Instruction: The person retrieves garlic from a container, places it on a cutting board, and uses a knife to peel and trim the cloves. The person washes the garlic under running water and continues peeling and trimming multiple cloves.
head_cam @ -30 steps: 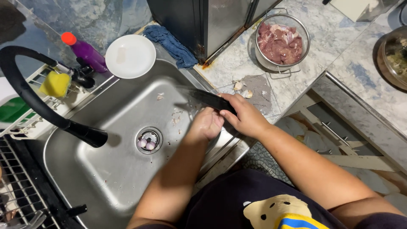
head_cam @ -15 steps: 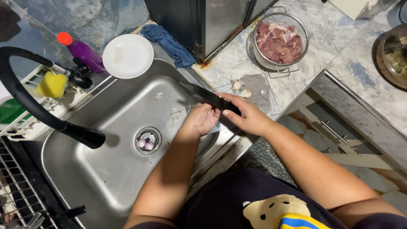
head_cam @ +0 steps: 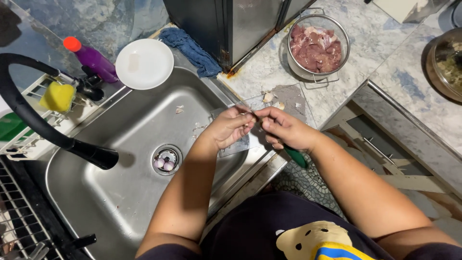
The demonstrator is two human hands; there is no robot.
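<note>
Both hands [head_cam: 257, 127] over steel sink [head_cam: 120, 202]

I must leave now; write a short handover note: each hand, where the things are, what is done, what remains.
Left hand: pinches a small piece over the sink edge.
Right hand: holds a green-handled tool, probably a knife, its tip at that piece.
Things: clear cutting board under the hands; peel scraps on the counter; two peeled bulbs in the drain.
Done: some peeling, judging by the scraps.
Left: the piece in hand looks unfinished.
</note>
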